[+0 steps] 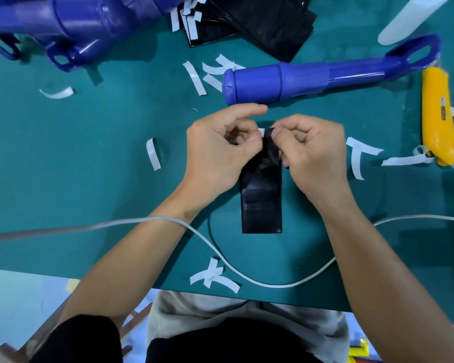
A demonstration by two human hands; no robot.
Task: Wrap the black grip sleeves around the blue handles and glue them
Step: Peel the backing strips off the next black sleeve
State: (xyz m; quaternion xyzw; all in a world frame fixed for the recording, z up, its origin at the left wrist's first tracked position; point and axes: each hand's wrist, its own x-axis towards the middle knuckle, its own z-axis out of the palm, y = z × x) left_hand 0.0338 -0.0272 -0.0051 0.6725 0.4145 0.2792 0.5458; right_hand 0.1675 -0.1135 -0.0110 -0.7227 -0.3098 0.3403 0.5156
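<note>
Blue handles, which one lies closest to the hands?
The single blue handle lying alone, loop end beside the yellow knife; the other handles are piled far left.

Small hand-assembly workshop -- teal-covered desk (89, 179), batch of blue handles (71, 24) piled far left, stacked black sleeves (270, 22), white paper strips (194, 77) scattered about, yellow utility knife (439, 119) at right.

Looked steeply down from head height through one wide-angle lens, facing forward onto the desk (89, 158), close over it; took in the near desk edge and the lap (247, 320) at the bottom.
</note>
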